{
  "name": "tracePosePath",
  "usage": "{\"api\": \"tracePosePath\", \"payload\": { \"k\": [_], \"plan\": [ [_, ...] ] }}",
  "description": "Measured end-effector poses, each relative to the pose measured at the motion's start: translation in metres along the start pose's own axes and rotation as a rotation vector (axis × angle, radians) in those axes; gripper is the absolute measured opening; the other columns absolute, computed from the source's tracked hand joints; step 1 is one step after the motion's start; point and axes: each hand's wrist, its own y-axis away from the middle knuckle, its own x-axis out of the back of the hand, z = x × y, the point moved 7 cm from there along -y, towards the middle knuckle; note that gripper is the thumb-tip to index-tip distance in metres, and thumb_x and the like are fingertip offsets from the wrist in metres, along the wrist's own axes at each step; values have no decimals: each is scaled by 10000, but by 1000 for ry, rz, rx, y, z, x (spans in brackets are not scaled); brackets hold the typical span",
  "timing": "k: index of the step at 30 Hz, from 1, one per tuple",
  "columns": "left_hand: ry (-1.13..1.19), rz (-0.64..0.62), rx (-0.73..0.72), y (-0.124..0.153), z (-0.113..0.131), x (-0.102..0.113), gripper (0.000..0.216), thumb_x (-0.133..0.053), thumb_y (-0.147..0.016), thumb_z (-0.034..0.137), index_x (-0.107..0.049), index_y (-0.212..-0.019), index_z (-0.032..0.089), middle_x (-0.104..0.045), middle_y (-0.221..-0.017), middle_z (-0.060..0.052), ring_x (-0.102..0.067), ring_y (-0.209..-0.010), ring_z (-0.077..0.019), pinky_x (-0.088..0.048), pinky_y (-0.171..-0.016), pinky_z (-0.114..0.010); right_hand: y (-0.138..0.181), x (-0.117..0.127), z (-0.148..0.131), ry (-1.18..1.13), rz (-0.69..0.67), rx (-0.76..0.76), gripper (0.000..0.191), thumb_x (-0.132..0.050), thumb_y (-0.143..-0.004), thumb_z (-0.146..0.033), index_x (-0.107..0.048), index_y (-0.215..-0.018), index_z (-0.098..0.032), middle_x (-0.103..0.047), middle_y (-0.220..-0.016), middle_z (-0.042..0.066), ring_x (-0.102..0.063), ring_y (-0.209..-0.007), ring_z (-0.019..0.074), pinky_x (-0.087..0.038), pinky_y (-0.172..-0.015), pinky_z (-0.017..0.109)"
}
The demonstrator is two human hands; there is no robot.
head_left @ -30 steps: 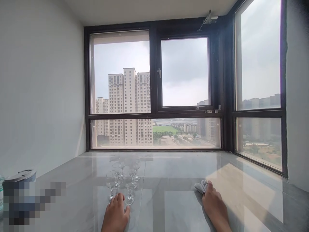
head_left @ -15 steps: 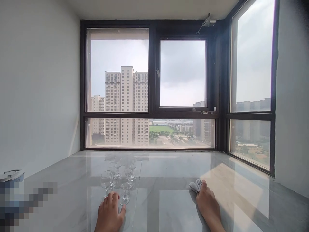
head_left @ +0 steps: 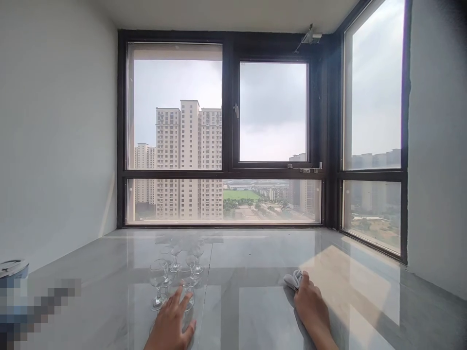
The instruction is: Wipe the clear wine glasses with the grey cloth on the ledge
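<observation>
Your left hand [head_left: 170, 324] lies open, fingers spread, flat on the floor [head_left: 255, 301], its fingertips just short of the nearest glass [head_left: 188, 290]. Your right hand [head_left: 311, 311] rests on a grey cloth [head_left: 293, 279], fingers curled over it, well to the right of that glass. The cloth looks soft and limp; bunch it anywhere. The glasses [head_left: 175, 262] stand upright in a tight cluster, running from the nearest one back toward the window [head_left: 222, 136]. They look thin, light, top-heavy and likely slippery, so take one by its stem, close above the foot, and mind its neighbours. A white tub [head_left: 12, 270] sits far left of the glass.
</observation>
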Motion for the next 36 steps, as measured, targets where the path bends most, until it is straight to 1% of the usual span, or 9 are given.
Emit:
{"api": "tracePosePath", "payload": {
  "k": [7,12,17,20,22,26,30,32,36],
  "plan": [
    [31,-18,-11,-2,-2,-5,570,-600,-811,350,-596,-1378,287,-490,-1523,-41,-417,-1426,-298,-301,-1216,-480,-1,-1,1,11,7,6,493,-321,-935,-130,-387,-1420,-79,-633,-1189,176,-579,-1112,299,-452,-821,364],
    [40,13,-55,-3,4,0,475,-586,-822,318,-667,-1290,322,-575,-1448,-12,-476,-1378,-280,-346,-1198,-438,4,9,-5,51,14,8,477,-237,-962,-109,-400,-1405,-42,-639,-1172,175,-583,-1095,287,-444,-809,341],
    [112,98,-163,-4,19,9,267,-523,-901,356,-762,-1015,320,-696,-1185,-47,-635,-1129,-264,-514,-1001,-383,6,14,-9,26,-22,-3,497,-199,-972,-112,-376,-1430,-35,-627,-1214,187,-573,-1131,295,-451,-756,338],
    [152,167,-257,-10,36,9,344,-437,-964,356,-710,-779,262,-681,-1025,-69,-664,-916,-219,-538,-830,-335,6,13,-7,6,-31,-15,495,-218,-969,-113,-379,-1433,-48,-618,-1236,190,-564,-1166,299,-455,-737,329],
    [154,206,-316,-17,54,7,350,-420,-973,319,-644,-718,235,-655,-954,-70,-647,-833,-191,-520,-783,-310,5,11,-6,1,-22,-10,492,-241,-962,-108,-384,-1430,-55,-621,-1229,190,-566,-1166,297,-457,-743,330],
    [125,203,-379,-40,103,-5,296,-427,-965,245,-580,-712,229,-614,-871,-44,-609,-731,-156,-475,-708,-272,3,7,-3,23,0,3,476,-238,-966,-107,-394,-1415,-73,-631,-1202,173,-581,-1133,284,-451,-745,321],
    [133,199,-461,-63,150,-19,237,-447,-951,214,-571,-748,222,-621,-923,-37,-612,-724,-143,-431,-664,-256,1,3,0,58,10,-1,461,-247,-972,-114,-388,-1410,-77,-639,-1170,162,-590,-1124,273,-445,-767,310],
    [176,245,-427,-72,158,-25,203,-447,-944,205,-555,-774,223,-620,-914,-32,-612,-726,-144,-418,-661,-254,1,4,0,65,15,-5,462,-252,-971,-112,-381,-1413,-79,-637,-1172,160,-590,-1126,271,-444,-772,309],
    [273,326,-228,-79,146,-33,155,-414,-907,121,-516,-883,235,-598,-811,4,-591,-652,-145,-387,-618,-256,2,5,-1,82,30,-3,463,-237,-972,-111,-387,-1410,-108,-645,-1146,139,-606,-1103,260,-444,-775,303]
  ]
}}
